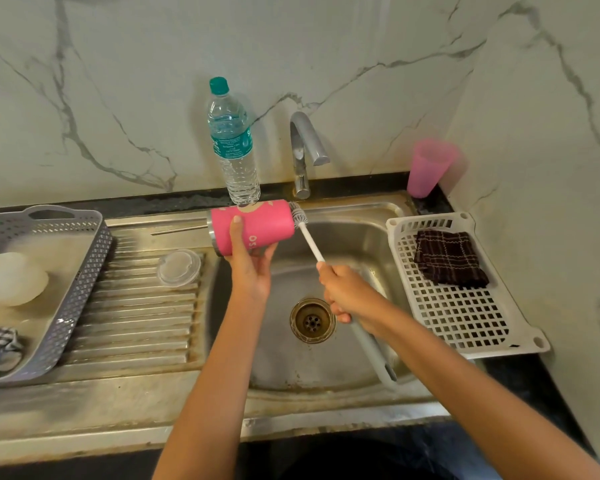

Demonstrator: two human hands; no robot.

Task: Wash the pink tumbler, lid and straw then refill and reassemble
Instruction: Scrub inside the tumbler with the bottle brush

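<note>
Left hand (250,268), forearm raised, grips the pink tumbler (261,226) from below, thumb across its front. The tumbler lies horizontal above the left edge of the sink (357,233). Right hand (347,292) is closed round the brush (310,242) handle, bristles touching the tumbler's right end. The lid (179,267) and straw (178,230) lie on the drainboard (136,317).

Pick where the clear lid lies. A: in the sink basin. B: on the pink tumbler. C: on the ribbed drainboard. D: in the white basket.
C: the clear lid rests on the ribbed drainboard, apart from the pink tumbler that the left hand grips.
</note>
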